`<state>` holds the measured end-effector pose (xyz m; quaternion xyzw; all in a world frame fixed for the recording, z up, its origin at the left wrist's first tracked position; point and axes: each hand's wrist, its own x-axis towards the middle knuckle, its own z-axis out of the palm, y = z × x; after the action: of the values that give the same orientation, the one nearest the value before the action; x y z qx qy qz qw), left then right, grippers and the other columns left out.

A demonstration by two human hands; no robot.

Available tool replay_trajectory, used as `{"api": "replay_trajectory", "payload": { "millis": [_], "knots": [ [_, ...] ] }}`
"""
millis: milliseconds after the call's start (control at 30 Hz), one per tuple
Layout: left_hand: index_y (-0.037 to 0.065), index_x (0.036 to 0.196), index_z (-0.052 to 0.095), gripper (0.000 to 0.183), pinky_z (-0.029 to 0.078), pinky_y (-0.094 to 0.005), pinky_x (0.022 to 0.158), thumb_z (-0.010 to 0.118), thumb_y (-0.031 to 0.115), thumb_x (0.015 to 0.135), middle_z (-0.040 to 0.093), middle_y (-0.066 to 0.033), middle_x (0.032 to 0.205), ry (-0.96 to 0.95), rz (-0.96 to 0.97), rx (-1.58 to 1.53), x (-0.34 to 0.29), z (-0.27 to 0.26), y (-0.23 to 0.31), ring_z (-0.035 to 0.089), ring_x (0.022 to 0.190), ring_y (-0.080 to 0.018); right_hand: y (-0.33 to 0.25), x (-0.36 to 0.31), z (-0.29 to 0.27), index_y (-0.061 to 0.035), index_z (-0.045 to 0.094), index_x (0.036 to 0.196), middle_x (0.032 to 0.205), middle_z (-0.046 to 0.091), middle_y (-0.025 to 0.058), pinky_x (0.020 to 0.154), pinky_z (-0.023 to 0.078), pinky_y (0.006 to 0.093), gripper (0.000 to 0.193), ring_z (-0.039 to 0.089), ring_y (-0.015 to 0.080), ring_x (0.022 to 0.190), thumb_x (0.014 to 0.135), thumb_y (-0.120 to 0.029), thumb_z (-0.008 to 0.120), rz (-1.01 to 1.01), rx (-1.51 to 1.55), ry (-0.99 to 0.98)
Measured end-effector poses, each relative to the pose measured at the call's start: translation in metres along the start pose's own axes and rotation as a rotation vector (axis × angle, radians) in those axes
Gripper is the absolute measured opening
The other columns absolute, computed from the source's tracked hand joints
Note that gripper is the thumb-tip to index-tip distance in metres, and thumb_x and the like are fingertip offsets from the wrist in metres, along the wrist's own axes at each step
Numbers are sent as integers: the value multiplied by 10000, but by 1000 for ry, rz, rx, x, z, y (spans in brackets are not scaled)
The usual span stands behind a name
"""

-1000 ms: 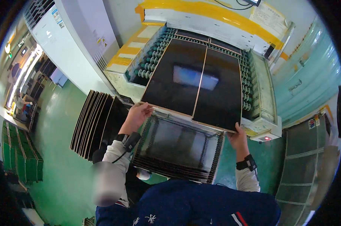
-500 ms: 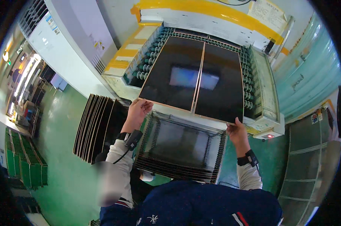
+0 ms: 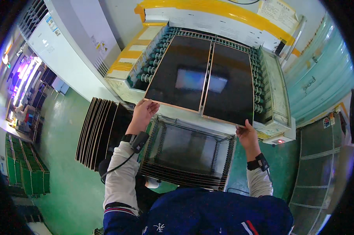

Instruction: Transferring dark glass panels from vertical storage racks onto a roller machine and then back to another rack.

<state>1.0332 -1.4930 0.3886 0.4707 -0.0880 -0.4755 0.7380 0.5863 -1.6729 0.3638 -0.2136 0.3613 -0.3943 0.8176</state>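
Observation:
Two glossy black panels with copper-coloured edges lie side by side on the roller conveyor (image 3: 149,70), a narrow gap between them. My left hand (image 3: 143,114) pinches the near left corner of the left black panel (image 3: 181,66), fingers on top of its edge. At the near right corner of the right black panel (image 3: 231,88), my right hand (image 3: 247,137) grips the edge, thumb upward and fingers partly hidden below. Both near edges reach out past the rollers. Under them stands a slotted rack (image 3: 185,150) with several dark panels in its near part.
Several upright dark panels (image 3: 97,133) stand at the left of the rack. A white cabinet (image 3: 67,51) rises behind them. Green racks (image 3: 26,166) sit far left. At the right are clear plastic curtains (image 3: 321,82) and a grey mesh-like panel (image 3: 316,168).
Both panels have shifted slightly away from me onto the rollers. My left hand has moved a little the same way; my right hand has barely moved.

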Motion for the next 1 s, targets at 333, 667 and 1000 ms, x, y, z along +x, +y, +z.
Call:
{"api": "replay_trajectory", "payload": {
  "millis": [333, 667, 1000],
  "knots": [
    [13, 999, 518, 139, 561, -354, 776, 564, 129, 938, 635, -145, 960, -22, -9, 42, 7, 1, 5, 661, 892, -271, -1, -10, 16, -56, 642, 940, 860, 695, 85, 672, 528, 336, 269, 656, 202, 765, 938, -322, 608, 33, -103, -2],
    [5, 1167, 466, 307, 554, -352, 765, 586, 151, 926, 620, -180, 1077, 37, 35, 69, -14, -32, 22, 652, 902, -285, -4, 3, 25, -50, 645, 937, 862, 677, 79, 657, 508, 306, 361, 635, 180, 744, 955, -401, 559, 54, -224, -61],
    [1, 1199, 511, 338, 539, -321, 815, 588, 221, 955, 647, -130, 1046, 336, -26, 458, -134, -153, 53, 657, 919, -220, 133, -18, 6, -33, 645, 1048, 979, 688, 81, 749, 524, 333, 308, 659, 185, 851, 935, -317, 605, 352, -971, -293]
  ]
}}
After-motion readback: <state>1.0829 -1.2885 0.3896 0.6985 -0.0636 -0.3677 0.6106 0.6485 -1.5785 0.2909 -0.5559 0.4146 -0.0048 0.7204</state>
